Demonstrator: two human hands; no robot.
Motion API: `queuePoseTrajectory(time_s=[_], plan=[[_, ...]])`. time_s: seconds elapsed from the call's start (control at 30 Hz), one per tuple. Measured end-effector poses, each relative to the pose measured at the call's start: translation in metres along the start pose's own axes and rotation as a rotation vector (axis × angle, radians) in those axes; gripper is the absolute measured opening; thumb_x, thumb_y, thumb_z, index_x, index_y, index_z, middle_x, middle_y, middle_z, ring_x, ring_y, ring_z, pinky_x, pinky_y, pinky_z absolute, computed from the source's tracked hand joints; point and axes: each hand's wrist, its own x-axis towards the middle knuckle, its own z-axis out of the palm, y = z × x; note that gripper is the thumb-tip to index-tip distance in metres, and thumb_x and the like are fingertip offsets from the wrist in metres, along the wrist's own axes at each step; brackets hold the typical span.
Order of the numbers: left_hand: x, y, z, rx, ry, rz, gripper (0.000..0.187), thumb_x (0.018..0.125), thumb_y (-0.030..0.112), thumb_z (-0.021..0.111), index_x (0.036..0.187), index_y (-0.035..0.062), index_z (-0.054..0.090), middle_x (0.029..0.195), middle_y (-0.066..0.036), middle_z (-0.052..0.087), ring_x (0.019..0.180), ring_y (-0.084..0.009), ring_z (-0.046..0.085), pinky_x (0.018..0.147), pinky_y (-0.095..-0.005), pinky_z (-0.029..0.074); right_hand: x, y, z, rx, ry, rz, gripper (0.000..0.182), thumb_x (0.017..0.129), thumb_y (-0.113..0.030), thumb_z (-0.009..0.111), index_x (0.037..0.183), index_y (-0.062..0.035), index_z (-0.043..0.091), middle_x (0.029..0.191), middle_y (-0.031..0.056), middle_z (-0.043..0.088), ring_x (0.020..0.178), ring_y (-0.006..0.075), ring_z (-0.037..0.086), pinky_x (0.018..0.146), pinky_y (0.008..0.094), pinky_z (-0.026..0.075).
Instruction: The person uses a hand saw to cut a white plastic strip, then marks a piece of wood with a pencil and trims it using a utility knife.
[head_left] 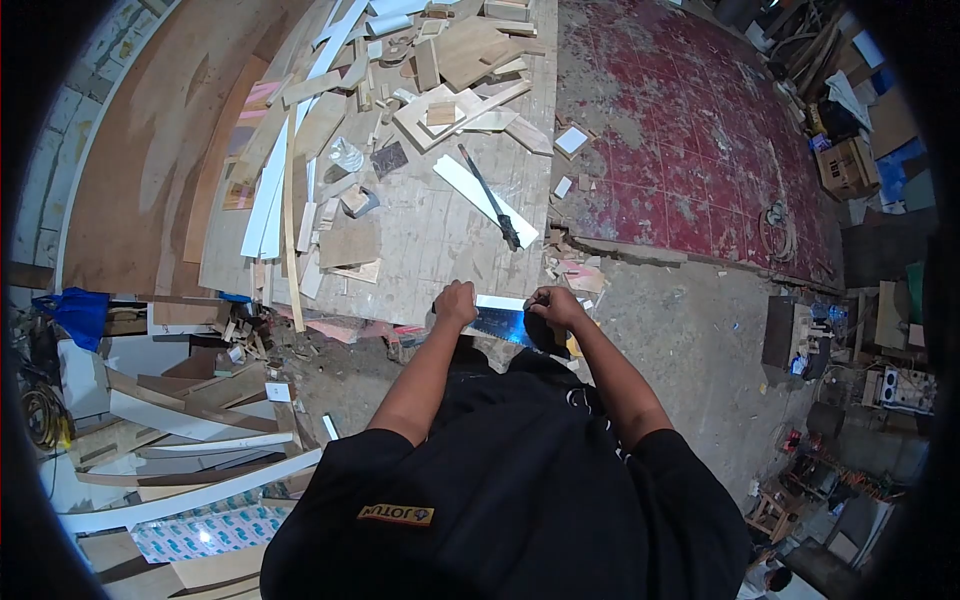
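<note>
Here left hand and right hand both grip blue-white strip at workbench edge.

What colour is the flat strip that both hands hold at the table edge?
The strip looks shiny blue, white at its top; head view.

Wearing black short-sleeved T-shirt, small yellow logo patch with dark lettering on back, forearms bare, no gloves.

Left hand: closed, fingers curled down, out in front of the body.
Right hand: closed too, level with the left, a little way apart.
Arms: both bare, bent, reaching forward.
</note>
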Motion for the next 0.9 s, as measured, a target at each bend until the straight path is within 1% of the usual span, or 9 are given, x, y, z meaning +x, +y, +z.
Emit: queuePoseTrajectory(time_s=[0.07,0.27,0.37,0.5,0.6,0.7,0.77,0.87,0.9], plan=[[0.000,0.001,-0.003,-0.003,-0.013,-0.003,0.034,0.068,0.022,0.085,0.093,0.0112,0.064,0.103,-0.012,0.064,0.102,-0.0324,0.063,0.086,-0.0449,0.052,-0.005,-0.003,-0.005,-0.091,0.013,0.011,0.017,0.081,-0.014,0.076,0.096,-0.0069,0.074,0.093,0.0113,0.074,0.086,0.0234,0.071,0.080,0.0356,0.054],[-0.003,0.004,-0.008,-0.024,-0.012,0.014,0.021,0.072,0.011,0.072,0.092,0.0108,0.066,0.102,-0.014,0.064,0.101,-0.0343,0.064,0.086,-0.0463,0.053,-0.012,0.038,-0.018,-0.233,0.035,0.004,0.019,0.080,-0.013,0.074,0.096,-0.0036,0.072,0.088,0.0113,0.073,0.079,0.0221,0.071,0.076,0.0345,0.055],[-0.004,0.005,-0.010,-0.017,-0.018,0.008,0.020,0.073,0.011,0.072,0.092,0.0111,0.066,0.102,-0.013,0.064,0.102,-0.0340,0.064,0.087,-0.0456,0.053,-0.020,0.073,-0.025,-0.061,0.099,0.027,0.018,0.080,-0.009,0.073,0.097,-0.0011,0.071,0.089,0.0107,0.074,0.082,0.0184,0.071,0.076,0.0329,0.056],[-0.005,0.004,-0.009,-0.042,-0.014,0.007,0.020,0.073,0.012,0.072,0.092,0.0113,0.065,0.101,-0.013,0.064,0.103,-0.0338,0.063,0.088,-0.0450,0.053,-0.043,0.094,-0.038,-0.021,0.250,0.116,0.018,0.082,-0.007,0.071,0.097,0.0015,0.067,0.087,0.0108,0.072,0.082,0.0168,0.070,0.074,0.0314,0.055],[-0.003,0.002,-0.004,-0.032,0.000,-0.003,0.033,0.068,0.020,0.084,0.092,0.0111,0.064,0.103,-0.012,0.063,0.104,-0.0325,0.063,0.086,-0.0450,0.052,-0.053,0.095,-0.042,-0.151,0.304,0.298,0.016,0.085,-0.010,0.065,0.097,0.0010,0.064,0.085,0.0119,0.071,0.080,0.0181,0.071,0.072,0.0329,0.055],[-0.004,0.003,-0.005,-0.030,0.005,-0.005,0.034,0.068,0.020,0.084,0.092,0.0105,0.062,0.103,-0.013,0.063,0.103,-0.0328,0.063,0.086,-0.0457,0.052,-0.062,0.121,-0.034,0.048,0.564,0.260,0.022,0.088,-0.018,0.055,0.100,-0.0048,0.067,0.084,0.0177,0.071,0.081,0.0285,0.072,0.077,0.0404,0.053],[-0.007,0.004,-0.007,-0.031,0.018,0.030,0.029,0.071,0.013,0.075,0.097,0.0092,0.062,0.101,-0.014,0.063,0.102,-0.0352,0.063,0.087,-0.0472,0.053,-0.059,0.142,-0.025,-0.012,0.577,0.243,0.023,0.088,-0.019,0.054,0.100,-0.0045,0.066,0.086,0.0191,0.070,0.083,0.0309,0.071,0.077,0.0413,0.053],[-0.010,0.003,-0.006,-0.038,0.055,0.060,0.033,0.071,0.015,0.078,0.098,0.0067,0.061,0.101,-0.015,0.063,0.100,-0.0372,0.063,0.086,-0.0486,0.054,-0.056,0.139,-0.016,-0.017,0.454,0.254,0.027,0.088,-0.028,0.061,0.097,-0.0034,0.066,0.091,0.0219,0.068,0.087,0.0372,0.068,0.077,0.0428,0.052],[-0.012,0.003,-0.006,-0.039,0.056,0.057,0.033,0.071,0.015,0.078,0.098,0.0067,0.061,0.101,-0.015,0.063,0.100,-0.0372,0.063,0.086,-0.0486,0.054,-0.053,0.136,-0.009,-0.037,0.450,0.227,0.026,0.089,-0.027,0.062,0.094,-0.0016,0.065,0.085,0.0181,0.068,0.079,0.0291,0.066,0.074,0.0400,0.052]])
